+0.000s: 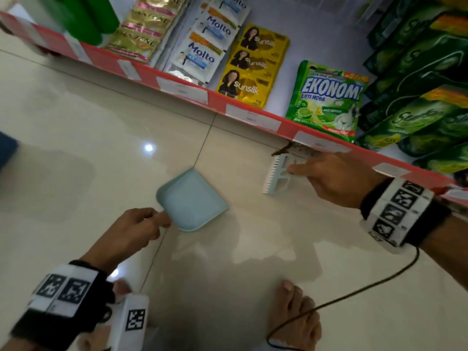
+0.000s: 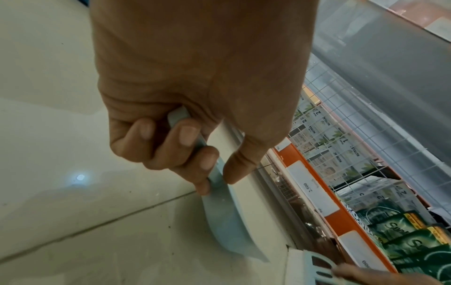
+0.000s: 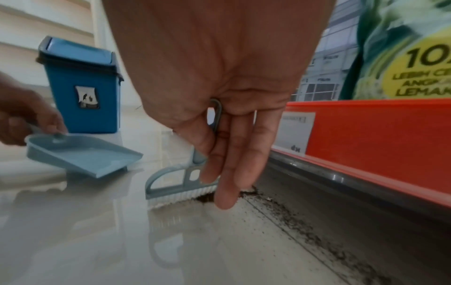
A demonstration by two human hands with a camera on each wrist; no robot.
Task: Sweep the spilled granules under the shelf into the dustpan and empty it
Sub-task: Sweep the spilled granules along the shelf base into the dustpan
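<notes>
My left hand (image 1: pixel 157 219) (image 2: pixel 217 173) grips the handle of a light-blue dustpan (image 1: pixel 192 198) (image 2: pixel 227 221) (image 3: pixel 80 154). The pan is tilted, its open lip low over the tiled floor and facing the shelf. A small blue-and-white brush (image 1: pixel 277 173) (image 3: pixel 175 185) is pinched by its handle in my right hand (image 1: pixel 293 171) (image 3: pixel 217 185), bristles on the floor. Dark granules (image 1: pixel 293 149) (image 3: pixel 305 231) lie in a strip along the floor under the shelf's red front edge (image 1: pixel 177 82) (image 3: pixel 378 144), just beyond the brush. The pan sits a short way left of the brush.
A small blue lidded bin (image 3: pixel 83 86) stands on the floor behind the dustpan. Packets of detergent and shampoo (image 1: pixel 253 67) fill the low shelf. My bare foot (image 1: pixel 296 312) and a black cable (image 1: pixel 354 292) are near the bottom of the head view.
</notes>
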